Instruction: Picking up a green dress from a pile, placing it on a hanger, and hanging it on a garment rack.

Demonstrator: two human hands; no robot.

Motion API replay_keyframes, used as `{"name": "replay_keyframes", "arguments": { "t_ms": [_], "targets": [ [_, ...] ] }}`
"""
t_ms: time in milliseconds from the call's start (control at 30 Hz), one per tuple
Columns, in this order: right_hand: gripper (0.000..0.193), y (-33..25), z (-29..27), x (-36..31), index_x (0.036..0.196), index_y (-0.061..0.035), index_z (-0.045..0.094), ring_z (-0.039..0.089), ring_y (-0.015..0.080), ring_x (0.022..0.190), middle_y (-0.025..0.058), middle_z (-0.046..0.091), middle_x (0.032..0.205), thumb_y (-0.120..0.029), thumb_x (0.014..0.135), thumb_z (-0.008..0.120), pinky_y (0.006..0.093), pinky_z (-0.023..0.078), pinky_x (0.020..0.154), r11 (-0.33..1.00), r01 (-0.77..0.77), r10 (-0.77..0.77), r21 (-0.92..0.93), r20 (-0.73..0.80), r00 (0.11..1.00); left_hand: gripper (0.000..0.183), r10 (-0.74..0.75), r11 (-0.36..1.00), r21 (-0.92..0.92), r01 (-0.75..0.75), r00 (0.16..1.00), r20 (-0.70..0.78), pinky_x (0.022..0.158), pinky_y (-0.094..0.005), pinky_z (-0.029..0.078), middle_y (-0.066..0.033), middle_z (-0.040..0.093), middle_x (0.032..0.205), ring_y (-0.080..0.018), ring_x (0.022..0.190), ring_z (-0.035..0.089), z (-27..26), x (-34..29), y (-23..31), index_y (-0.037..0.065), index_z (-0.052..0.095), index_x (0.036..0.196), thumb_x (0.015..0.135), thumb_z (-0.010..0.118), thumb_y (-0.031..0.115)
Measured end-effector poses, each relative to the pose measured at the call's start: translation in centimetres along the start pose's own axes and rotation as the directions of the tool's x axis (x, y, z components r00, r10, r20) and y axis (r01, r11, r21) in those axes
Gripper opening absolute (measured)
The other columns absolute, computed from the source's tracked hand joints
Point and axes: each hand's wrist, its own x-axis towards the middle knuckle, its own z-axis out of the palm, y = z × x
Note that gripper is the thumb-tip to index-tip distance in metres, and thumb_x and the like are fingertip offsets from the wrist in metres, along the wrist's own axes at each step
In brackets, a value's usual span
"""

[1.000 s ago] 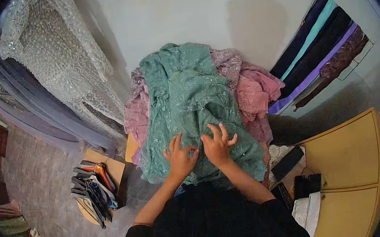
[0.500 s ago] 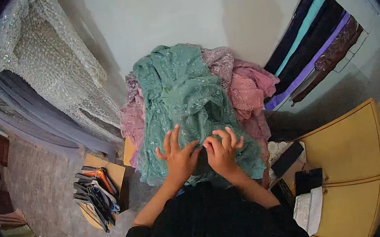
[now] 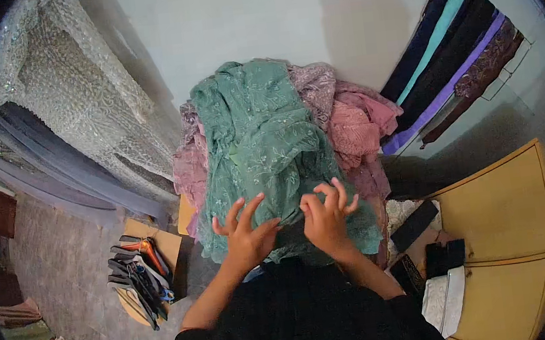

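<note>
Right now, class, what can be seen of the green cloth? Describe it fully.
The green cloth looks thin and slightly sheer, with a pale sprig pattern. It lies rumpled, in loose folds, on top of pink clothes. The left hand and right hand are over its near part; whether either grips it is unclear.

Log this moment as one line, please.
left hand: at green patterned fabric, grip unclear | right hand: at same fabric, grip unclear | around: pink fabric, hangers, white beaded garment

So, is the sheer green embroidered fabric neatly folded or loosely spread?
Loosely spread: the sheer green embroidered fabric lies rumpled over pink textured fabric.
</note>
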Motion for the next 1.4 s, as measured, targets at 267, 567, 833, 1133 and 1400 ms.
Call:
{"name": "replay_keyframes", "arguments": {
  "t_ms": [267, 567, 833, 1133, 1400],
  "targets": [
    [0.004, 1.0, -0.2, 1.1, 0.08, -0.0191, 0.054, 0.029, 0.0314, 0.123, 0.0043, 0.044, 0.108, -0.016, 0.08, 0.057, 0.0661, 0.007, 0.092, 0.999, -0.035, 0.035, 0.04, -0.002, 0.999, 0.025, 0.013, 1.0, 0.01, -0.014, 0.998, 0.057, 0.102, -0.0495, 0.009, -0.0041, 0.049, 0.127, -0.0323, 0.123, 0.032, -2.3, -0.9, -1.4, 0.025, 0.07, 0.079, 0.057, 0.079, 0.02],
    [0.005, -0.8, -0.1, 0.8, 0.084, -0.0171, 0.056, 0.032, 0.0323, 0.121, 0.0045, 0.045, 0.109, -0.022, 0.084, 0.054, 0.0656, 0.01, 0.092, 0.981, -0.065, 0.055, 0.182, 0.064, 0.996, 0.027, -0.128, 0.985, -0.08, 0.153, 0.96, 0.25, 0.102, -0.049, 0.013, -0.0126, 0.043, 0.132, -0.0363, 0.123, 0.032, -3.8, 0.1, -2.6, 0.021, 0.07, 0.085, 0.062, 0.077, 0.032],
    [0.011, -2.0, 0.7, -1.4, 0.085, -0.0165, 0.058, 0.034, 0.0302, 0.117, 0.0034, 0.047, 0.106, -0.025, 0.081, 0.061, 0.0589, 0.018, 0.092, 0.947, 0.04, -0.068, 0.32, 0.078, 0.995, 0.029, -0.15, 0.981, -0.085, 0.177, 0.954, 0.259, 0.101, -0.0536, 0.004, -0.0068, 0.04, 0.136, -0.0296, 0.125, 0.032, -1.0, 0.2, -0.1, 0.021, 0.067, 0.08, 0.061, 0.076, 0.041],
    [0.01, -1.3, 1.2, -1.8, 0.079, -0.0175, 0.059, 0.034, 0.0293, 0.117, 0.0018, 0.047, 0.105, -0.026, 0.077, 0.065, 0.0603, 0.018, 0.091, 0.972, 0.06, -0.085, 0.229, 0.099, 0.991, 0.012, -0.027, 0.996, -0.078, 0.048, 0.966, 0.257, 0.098, -0.0536, 0.008, -0.0035, 0.043, 0.135, -0.0284, 0.124, 0.033, -1.6, -1.2, -0.4, 0.021, 0.067, 0.067, 0.063, 0.075, 0.029],
    [0.01, 0.7, 2.1, 0.0, 0.081, -0.0161, 0.06, 0.035, 0.0318, 0.115, 0.004, 0.046, 0.103, -0.025, 0.079, 0.063, 0.0542, 0.018, 0.091, 0.984, -0.004, 0.005, 0.179, -0.008, 1.0, 0.013, -0.027, 0.988, -0.138, 0.068, 0.96, 0.278, 0.098, -0.0538, 0.012, -0.0076, 0.039, 0.138, -0.0324, 0.128, 0.028, -3.1, -2.0, -1.5, 0.022, 0.068, 0.071, 0.064, 0.075, 0.03]
  ]
}}
